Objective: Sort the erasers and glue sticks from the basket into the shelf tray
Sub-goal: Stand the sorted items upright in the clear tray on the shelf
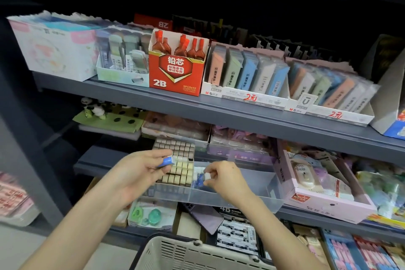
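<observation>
Blue-sleeved with a white tip, one eraser [167, 160] is pinched between the thumb and fingertips of the left hand [140, 171]. Its long axis runs left to right and rises toward the right, white end pointing at the clear tray [241, 200] on the shelf. The tray's left compartment holds rows of small beige and brown blocks [178, 170], too many to count. Just right of them, the right hand [223, 178] curls down over the next compartment, pinching one small white piece [207, 176] above a few blue-and-white erasers [198, 182] lying there; their number is unclear. Below both hands stands one beige basket [197, 254].
</observation>
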Action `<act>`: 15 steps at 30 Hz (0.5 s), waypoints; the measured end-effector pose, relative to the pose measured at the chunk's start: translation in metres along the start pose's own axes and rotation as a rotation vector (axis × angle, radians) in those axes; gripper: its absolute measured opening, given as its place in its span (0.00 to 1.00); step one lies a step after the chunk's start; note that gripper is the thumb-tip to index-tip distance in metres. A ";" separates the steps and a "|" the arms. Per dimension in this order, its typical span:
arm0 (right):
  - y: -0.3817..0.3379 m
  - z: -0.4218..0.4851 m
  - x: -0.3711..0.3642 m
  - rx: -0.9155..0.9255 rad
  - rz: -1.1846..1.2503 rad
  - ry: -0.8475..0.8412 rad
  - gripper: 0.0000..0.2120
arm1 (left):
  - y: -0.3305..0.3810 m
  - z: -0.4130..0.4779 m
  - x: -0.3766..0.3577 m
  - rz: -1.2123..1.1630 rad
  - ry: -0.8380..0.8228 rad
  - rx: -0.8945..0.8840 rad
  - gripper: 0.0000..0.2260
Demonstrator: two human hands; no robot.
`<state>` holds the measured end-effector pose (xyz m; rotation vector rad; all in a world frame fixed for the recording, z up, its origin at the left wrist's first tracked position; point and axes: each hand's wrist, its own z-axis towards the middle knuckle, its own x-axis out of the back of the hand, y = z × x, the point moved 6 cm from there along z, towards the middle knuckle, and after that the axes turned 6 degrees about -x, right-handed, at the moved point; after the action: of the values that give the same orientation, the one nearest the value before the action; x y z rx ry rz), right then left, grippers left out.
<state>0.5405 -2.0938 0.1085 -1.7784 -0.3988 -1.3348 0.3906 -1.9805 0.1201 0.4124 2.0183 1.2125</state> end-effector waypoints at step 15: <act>0.008 0.019 -0.020 -0.077 0.151 -0.011 0.17 | -0.009 0.008 -0.005 0.240 0.039 -0.104 0.10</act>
<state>0.5503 -2.0797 0.0858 -1.8414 -0.2162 -1.2496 0.4004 -1.9828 0.1122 0.5968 1.9694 1.4742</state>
